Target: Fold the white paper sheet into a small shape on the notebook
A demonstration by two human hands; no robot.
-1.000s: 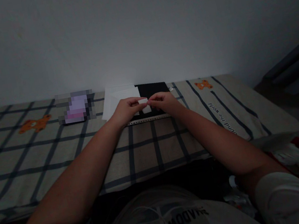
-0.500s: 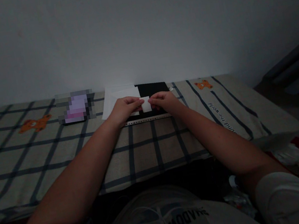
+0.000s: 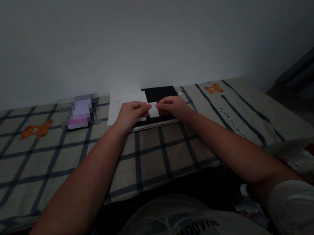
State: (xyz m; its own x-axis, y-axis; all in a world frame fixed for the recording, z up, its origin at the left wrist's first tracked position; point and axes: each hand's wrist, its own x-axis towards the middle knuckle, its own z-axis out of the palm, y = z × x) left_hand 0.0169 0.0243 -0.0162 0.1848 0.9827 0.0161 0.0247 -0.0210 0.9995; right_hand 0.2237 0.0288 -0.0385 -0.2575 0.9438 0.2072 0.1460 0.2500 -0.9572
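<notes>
A small white piece of paper (image 3: 153, 110) is pinched between my two hands. My left hand (image 3: 132, 114) grips its left edge between thumb and fingers, and my right hand (image 3: 173, 105) grips the right edge the same way. Beneath the hands lies a black sheet or folder (image 3: 161, 92) with a pale perforated strip (image 3: 158, 125) along its near edge. White sheets of paper (image 3: 126, 97) cover its left part, partly hidden by my left hand.
A phone-like device (image 3: 79, 113) with a blurred, lit screen lies to the left. Checked cloth with bear prints covers the table (image 3: 152, 162). A pale wall (image 3: 142, 31) rises behind it. Crumpled white material (image 3: 311, 164) sits low at the right, below the table edge.
</notes>
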